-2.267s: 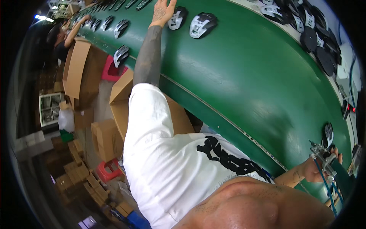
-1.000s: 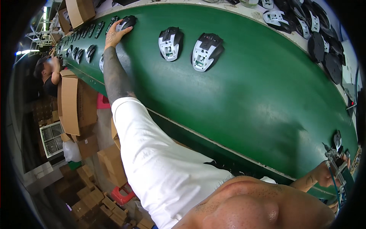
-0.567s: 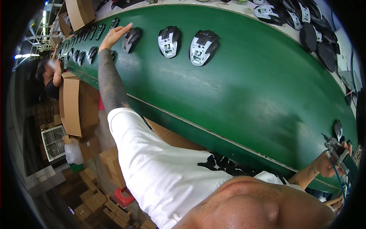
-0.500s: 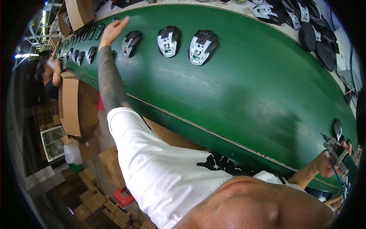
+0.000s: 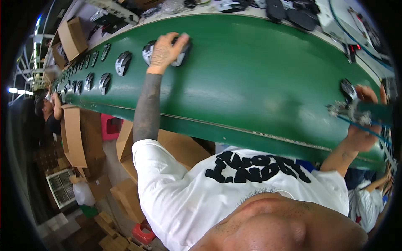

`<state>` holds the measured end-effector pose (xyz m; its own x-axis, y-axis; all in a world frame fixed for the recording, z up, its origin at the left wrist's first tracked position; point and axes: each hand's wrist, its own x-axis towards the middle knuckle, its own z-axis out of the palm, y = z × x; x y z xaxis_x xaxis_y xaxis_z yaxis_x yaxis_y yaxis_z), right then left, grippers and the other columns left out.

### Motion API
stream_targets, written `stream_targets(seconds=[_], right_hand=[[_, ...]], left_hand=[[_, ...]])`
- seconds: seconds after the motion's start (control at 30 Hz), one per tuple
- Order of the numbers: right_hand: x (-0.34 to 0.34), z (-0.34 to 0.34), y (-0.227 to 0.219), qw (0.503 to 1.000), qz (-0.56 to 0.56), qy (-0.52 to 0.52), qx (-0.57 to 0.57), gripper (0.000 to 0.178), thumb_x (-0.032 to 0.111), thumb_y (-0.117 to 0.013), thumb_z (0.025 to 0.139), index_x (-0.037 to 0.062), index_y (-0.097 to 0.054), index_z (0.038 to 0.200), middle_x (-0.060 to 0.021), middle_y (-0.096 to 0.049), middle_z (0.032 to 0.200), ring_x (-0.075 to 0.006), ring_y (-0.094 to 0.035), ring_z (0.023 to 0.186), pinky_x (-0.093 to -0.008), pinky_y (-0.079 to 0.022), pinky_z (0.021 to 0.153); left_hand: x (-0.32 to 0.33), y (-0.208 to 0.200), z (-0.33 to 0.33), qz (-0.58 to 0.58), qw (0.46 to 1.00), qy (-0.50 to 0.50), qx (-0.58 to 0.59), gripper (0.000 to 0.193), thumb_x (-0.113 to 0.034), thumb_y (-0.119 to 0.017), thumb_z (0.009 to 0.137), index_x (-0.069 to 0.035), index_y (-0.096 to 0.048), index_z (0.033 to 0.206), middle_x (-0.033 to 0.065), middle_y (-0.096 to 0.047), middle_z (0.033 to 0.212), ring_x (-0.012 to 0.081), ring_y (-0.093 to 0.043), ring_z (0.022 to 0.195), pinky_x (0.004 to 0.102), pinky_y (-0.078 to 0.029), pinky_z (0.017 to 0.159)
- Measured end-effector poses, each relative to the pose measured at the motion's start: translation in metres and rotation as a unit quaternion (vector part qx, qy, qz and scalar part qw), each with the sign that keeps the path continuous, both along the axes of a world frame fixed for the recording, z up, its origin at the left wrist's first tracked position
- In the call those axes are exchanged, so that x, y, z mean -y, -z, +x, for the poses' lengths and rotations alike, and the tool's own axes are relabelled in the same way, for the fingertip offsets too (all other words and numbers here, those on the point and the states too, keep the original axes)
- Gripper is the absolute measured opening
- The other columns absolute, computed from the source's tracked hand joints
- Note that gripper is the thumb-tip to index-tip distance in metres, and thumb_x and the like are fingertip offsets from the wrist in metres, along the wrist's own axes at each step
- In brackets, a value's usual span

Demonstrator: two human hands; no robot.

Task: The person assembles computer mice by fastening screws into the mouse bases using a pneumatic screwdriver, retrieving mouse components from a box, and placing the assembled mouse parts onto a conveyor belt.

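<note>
My left hand (image 5: 165, 52) reaches over the green belt, thumb and fingers apart. It covers part of two black-and-silver computer mice: one mouse (image 5: 147, 53) at its left, another mouse (image 5: 179, 59) under the thumb side. No firm grip on either shows. At the far right my right hand (image 5: 362, 138) is partly behind a metal tool fixture (image 5: 349, 112) with a green body and blue hose. Its fingertips are beside a dark mouse (image 5: 347, 90); whether they hold it or the fixture is hidden. A separate mouse (image 5: 122, 63) lies left of my left hand.
Several mice and slim dark parts (image 5: 105, 52) line the green belt (image 5: 251, 83) toward the left. Mouse parts (image 5: 289, 14) lie on the far ledge. Cardboard boxes (image 5: 77, 136) and a red stool (image 5: 143, 233) stand below at left. Another person (image 5: 50, 108) works at the far left.
My left hand has moved right along the belt, from beyond the mice to over two of them. The view has shifted. My right hand appears higher, beside the mouse at the fixture.
</note>
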<state>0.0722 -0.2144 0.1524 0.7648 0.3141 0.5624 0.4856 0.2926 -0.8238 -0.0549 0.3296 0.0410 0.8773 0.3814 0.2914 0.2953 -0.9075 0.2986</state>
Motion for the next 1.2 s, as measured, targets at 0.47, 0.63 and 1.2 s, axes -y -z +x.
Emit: stream_targets(seconds=[0.47, 0.63, 1.2], right_hand=[[-0.026, -0.036, -0.056, 0.961, 0.227, -0.139, -0.080, 0.032, 0.033, -0.044, 0.098, 0.0067, -0.048, 0.116, -0.0019, -0.052, 0.069, -0.0158, -0.049, 0.054, -0.0318, -0.042, 0.061], [-0.030, -0.031, -0.046, 0.962, 0.217, -0.164, -0.025, 0.036, 0.036, -0.042, 0.099, 0.0060, -0.046, 0.119, -0.0011, -0.049, 0.068, -0.0149, -0.048, 0.054, -0.0317, -0.042, 0.062], [-0.005, 0.032, -0.040, 0.910, 0.087, -0.404, 0.007, 0.049, 0.043, -0.056, 0.087, 0.0096, -0.054, 0.123, -0.0044, -0.058, 0.093, -0.0153, -0.052, 0.084, -0.0350, -0.031, 0.083]], left_hand=[[0.290, -0.008, 0.062, -0.889, 0.406, 0.150, 0.148, 0.047, -0.050, -0.043, 0.097, -0.020, -0.044, 0.133, 0.0086, -0.056, 0.117, 0.0276, -0.059, 0.096, 0.0517, -0.051, 0.087], [0.316, 0.008, 0.050, -0.894, 0.402, 0.162, 0.110, 0.051, -0.047, -0.042, 0.097, -0.019, -0.037, 0.138, 0.0094, -0.047, 0.132, 0.0263, -0.057, 0.099, 0.0521, -0.051, 0.088], [0.315, 0.012, 0.045, -0.908, 0.359, 0.193, 0.092, 0.050, -0.039, -0.043, 0.098, -0.014, -0.034, 0.140, 0.0131, -0.047, 0.133, 0.0246, -0.059, 0.098, 0.0479, -0.053, 0.087]])
